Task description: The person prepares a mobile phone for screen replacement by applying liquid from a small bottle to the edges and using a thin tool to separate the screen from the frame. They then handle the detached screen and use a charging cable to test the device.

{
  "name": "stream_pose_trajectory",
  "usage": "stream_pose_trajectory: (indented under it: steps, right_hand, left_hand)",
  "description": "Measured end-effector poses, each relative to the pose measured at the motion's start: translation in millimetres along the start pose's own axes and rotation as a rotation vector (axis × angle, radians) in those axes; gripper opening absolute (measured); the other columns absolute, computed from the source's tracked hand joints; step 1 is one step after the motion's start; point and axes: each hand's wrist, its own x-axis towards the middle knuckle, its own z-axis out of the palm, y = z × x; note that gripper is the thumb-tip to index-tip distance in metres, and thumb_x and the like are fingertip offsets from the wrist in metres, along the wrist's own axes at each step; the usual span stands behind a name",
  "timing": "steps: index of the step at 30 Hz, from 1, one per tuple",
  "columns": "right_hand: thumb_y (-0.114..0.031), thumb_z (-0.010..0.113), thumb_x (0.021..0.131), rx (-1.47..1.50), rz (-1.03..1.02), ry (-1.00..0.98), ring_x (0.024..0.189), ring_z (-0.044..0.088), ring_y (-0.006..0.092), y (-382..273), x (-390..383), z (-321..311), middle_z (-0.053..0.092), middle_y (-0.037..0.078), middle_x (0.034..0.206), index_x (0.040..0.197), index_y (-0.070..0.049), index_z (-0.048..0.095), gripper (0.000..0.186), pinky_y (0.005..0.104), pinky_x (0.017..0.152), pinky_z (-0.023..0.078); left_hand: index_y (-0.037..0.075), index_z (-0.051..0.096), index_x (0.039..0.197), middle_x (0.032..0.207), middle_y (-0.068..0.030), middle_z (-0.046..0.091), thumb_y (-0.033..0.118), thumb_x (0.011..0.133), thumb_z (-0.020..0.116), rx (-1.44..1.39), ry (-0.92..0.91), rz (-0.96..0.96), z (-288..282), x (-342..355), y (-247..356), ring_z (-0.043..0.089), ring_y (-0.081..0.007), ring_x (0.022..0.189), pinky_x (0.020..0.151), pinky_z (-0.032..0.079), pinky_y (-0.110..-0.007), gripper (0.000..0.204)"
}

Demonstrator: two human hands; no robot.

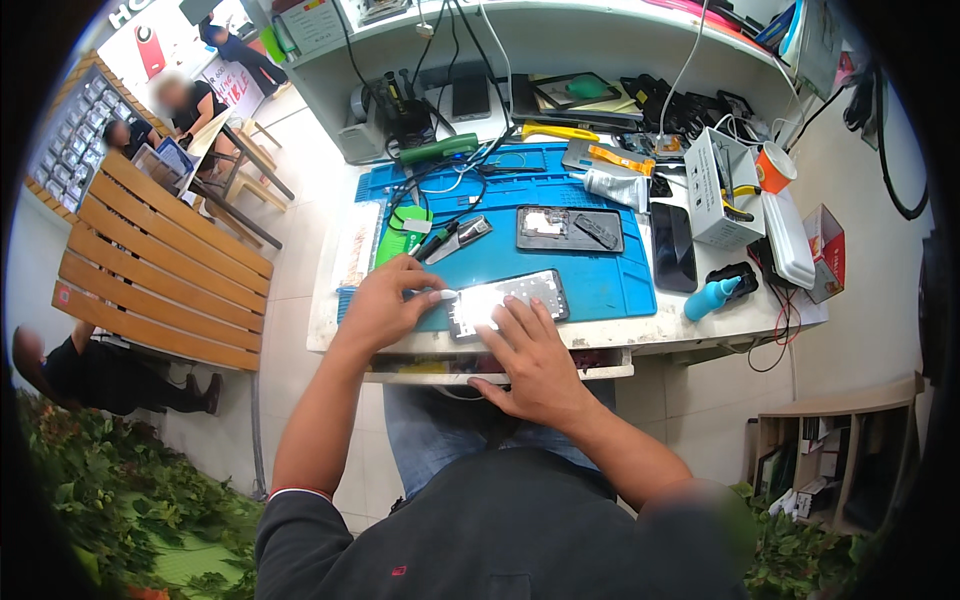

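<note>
My left hand (395, 305) pinches a small white piece (436, 297), too small to identify, at the left end of a phone part (535, 283) with a bright, glaring inner face and dark border, lying on the blue mat (615, 290). My right hand (525, 370) has its fingers spread, fingertips resting on that part. Behind it lies an opened phone housing (543, 228) with components showing. To the left are dark-handled tools (450, 240) and a green object (405, 228). A dark phone (672, 240) lies to the right.
A blue bottle (708, 298), white box (715, 190) and paper cup (775, 167) stand at the right. Cables, tools and a shelf (380, 30) fill the back. An open drawer (610, 362) sits below the desk edge. Several people are around a slatted wooden table (170, 270) at left.
</note>
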Motion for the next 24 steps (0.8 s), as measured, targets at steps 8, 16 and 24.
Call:
stream_pose_trajectory:
  steps: [8, 16, 24]
  right_hand:
    - [-0.054, 0.084, 0.097, 0.010, -0.016, 0.057, 0.158, 0.049, 0.0449, 2, -2, 10, 0.061, 0.022, 0.159, 0.158, -0.003, 0.063, 0.082, 0.0640, 0.136, 0.031]
    - [-0.058, 0.082, 0.098, 0.004, -0.006, 0.060, 0.157, 0.048, 0.0436, 4, -4, 8, 0.059, 0.020, 0.159, 0.157, -0.003, 0.064, 0.083, 0.0636, 0.136, 0.031]
    - [-0.058, 0.081, 0.098, -0.006, -0.008, 0.064, 0.158, 0.048, 0.0432, 5, -4, 12, 0.058, 0.021, 0.159, 0.158, -0.003, 0.063, 0.083, 0.0632, 0.136, 0.031]
  left_hand:
    - [0.012, 0.090, 0.112, 0.102, -0.0112, 0.068, 0.021, 0.096, 0.088, -0.004, -0.016, 0.133, 37, 39, 34, 0.070, -0.0320, 0.099, 0.089, 0.056, -0.043, 0.019]
    - [0.012, 0.091, 0.114, 0.098, -0.0100, 0.066, 0.019, 0.096, 0.089, 0.039, -0.095, -0.042, 3, 23, 8, 0.068, -0.0299, 0.095, 0.087, 0.055, -0.041, 0.020]
    - [0.009, 0.089, 0.113, 0.095, -0.0115, 0.067, 0.019, 0.095, 0.089, 0.106, -0.016, 0.042, 25, 28, 25, 0.070, -0.0320, 0.093, 0.085, 0.055, -0.043, 0.020]
